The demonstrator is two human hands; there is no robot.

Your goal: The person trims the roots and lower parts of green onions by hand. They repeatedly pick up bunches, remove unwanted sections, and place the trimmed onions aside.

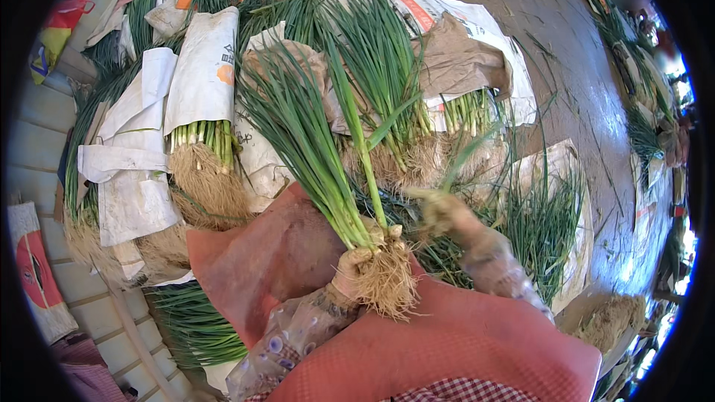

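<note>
My left hand [350,274] grips a bunch of green onions [335,201] near its base, above the red apron over my lap. Pale, tangled roots [391,285] hang over and beside the fingers. One thicker stalk [368,184] leans apart from the other stems, with a leaf bent out to the right. Just right of the bunch is my right hand [455,218], blurred by motion. A green leaf strip [466,159] rises from its closed fingers. Behind the held bunch lie more loose green onions [374,67], roots towards me.
White woven sacks [204,67] wrap rooted bundles at the left. A brown cloth [461,58] covers other stems. Leaf scraps [542,223] pile up on the right, beside wet floor [592,95]. Along the left runs tiled flooring [42,139].
</note>
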